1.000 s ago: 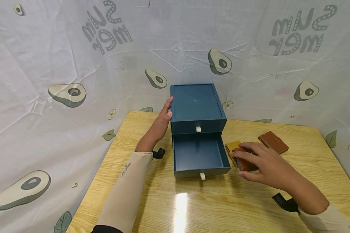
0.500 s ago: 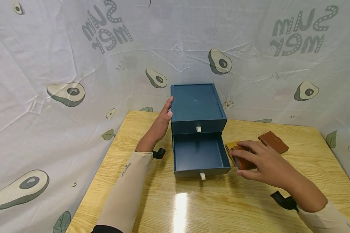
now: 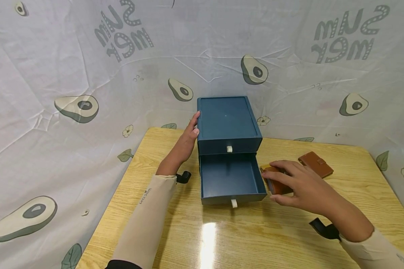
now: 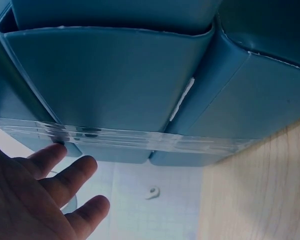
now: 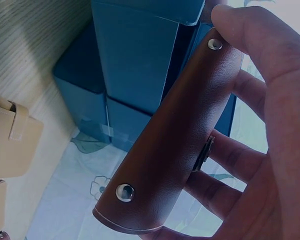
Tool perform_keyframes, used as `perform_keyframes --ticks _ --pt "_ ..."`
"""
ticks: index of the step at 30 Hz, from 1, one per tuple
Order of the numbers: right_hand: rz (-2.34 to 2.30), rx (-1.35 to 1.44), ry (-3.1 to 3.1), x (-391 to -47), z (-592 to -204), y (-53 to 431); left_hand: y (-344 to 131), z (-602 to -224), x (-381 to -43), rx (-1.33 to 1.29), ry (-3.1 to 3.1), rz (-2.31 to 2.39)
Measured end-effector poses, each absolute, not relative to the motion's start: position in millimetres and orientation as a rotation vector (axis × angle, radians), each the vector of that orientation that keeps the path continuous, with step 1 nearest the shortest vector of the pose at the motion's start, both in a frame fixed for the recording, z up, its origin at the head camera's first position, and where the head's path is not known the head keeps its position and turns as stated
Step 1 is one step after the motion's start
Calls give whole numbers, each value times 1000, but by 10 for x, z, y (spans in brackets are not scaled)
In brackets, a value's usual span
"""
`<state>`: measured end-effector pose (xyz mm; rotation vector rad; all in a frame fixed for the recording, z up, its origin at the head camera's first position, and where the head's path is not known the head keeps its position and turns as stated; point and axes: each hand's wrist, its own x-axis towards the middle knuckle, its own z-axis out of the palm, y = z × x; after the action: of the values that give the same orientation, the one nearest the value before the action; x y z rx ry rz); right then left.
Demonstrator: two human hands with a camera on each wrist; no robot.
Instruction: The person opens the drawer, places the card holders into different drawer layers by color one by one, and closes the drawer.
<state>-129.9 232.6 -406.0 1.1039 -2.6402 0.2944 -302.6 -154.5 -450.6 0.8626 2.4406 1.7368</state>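
A blue two-drawer box [image 3: 227,117] stands at the back of the table, its lower drawer [image 3: 235,199] pulled out with a bare floor. My left hand [image 3: 180,149] rests against the box's left side, fingers fairly straight; in the left wrist view they lie near a clear tape strip [image 4: 165,141]. Just right of the drawer, my right hand [image 3: 306,188] holds a brown leather card wallet [image 3: 278,183] between thumb and fingers. The right wrist view shows the wallet's rounded spine [image 5: 165,135] with two silver rivets. A yellow wallet [image 3: 264,167] lies partly hidden behind it.
Another brown wallet [image 3: 315,164] with a strap clasp lies flat on the wooden table [image 3: 256,239], behind my right hand. A white printed cloth [image 3: 215,48] hangs along the back and sides. White pull tabs [image 3: 234,203] stick out from the drawer fronts.
My right hand has shifted slightly left with the brown card wallet, closer to the lower drawer, covering more of the yellow wallet. The left hand and the box have stayed put.
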Motion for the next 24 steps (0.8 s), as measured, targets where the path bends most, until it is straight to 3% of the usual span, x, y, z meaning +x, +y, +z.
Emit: perform_keyframes --ticks 24 --pt "293 1100 -2657 -1365 -4041 2196 -1558 -4533 -3049 878 2435 1743"
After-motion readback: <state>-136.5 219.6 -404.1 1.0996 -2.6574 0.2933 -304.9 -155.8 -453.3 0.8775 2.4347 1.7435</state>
